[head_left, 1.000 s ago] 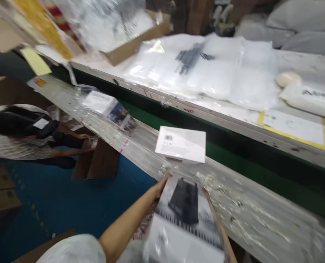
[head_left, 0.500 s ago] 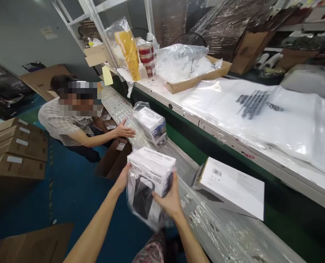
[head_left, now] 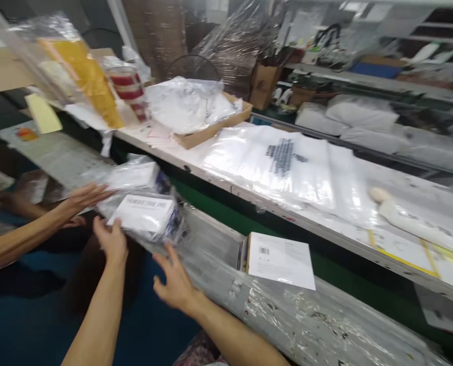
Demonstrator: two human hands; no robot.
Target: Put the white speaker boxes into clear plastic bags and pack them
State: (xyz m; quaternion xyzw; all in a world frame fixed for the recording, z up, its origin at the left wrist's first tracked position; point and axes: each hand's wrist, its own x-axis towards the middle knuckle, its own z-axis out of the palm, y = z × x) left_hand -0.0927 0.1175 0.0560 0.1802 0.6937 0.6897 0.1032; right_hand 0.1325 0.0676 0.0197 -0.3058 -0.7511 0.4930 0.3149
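Note:
A white box in a clear plastic bag (head_left: pixel 144 213) lies on the plastic-covered ledge. My left hand (head_left: pixel 112 241) is at its near left side, fingers spread; whether a fingertip still touches the bag I cannot tell. My right hand (head_left: pixel 175 277) is just off its near right corner, fingers apart and nothing in them. Close behind it sits another bagged white box (head_left: pixel 134 175). A co-worker's hand (head_left: pixel 87 195) reaches in from the left beside the two bagged boxes. Farther right on the ledge stands an unbagged white box (head_left: pixel 281 260) with a barcode.
Clear plastic bags (head_left: pixel 272 162) lie flat on the higher white table. A shallow cardboard tray (head_left: pixel 214 127) holds more bags, with red tape rolls (head_left: pixel 127 89) and a yellow bundle (head_left: pixel 85 81) to its left. Wrapped stacks and shelves stand behind.
The bagged box has gone from between my hands onto the ledge, and my hands have opened. My view has swung right. The co-worker's hand is now nearer the boxes.

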